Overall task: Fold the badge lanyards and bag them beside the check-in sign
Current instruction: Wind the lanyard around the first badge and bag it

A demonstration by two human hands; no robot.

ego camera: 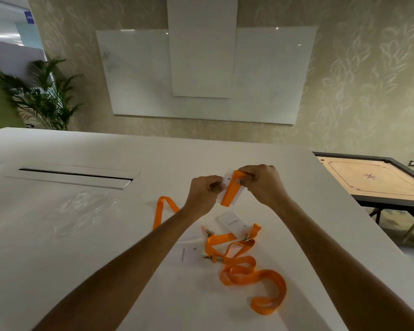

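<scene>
At centre frame, a person's left hand (204, 191) and right hand (261, 181) pinch a white badge card (225, 185) wrapped with a folded orange lanyard (231, 189) above the white table (105, 235). More orange lanyards (246, 271) lie loose at lower right, clear plastic bags (79, 211) at left.

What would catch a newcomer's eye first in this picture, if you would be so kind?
First, the two hands above the middle of the white table: the left hand and right hand hold a white badge card wrapped in a folded orange lanyard. Next, the loose orange lanyards tangled nearer the person, with badge cards among them. A crumpled clear plastic bag lies to the left.
</scene>
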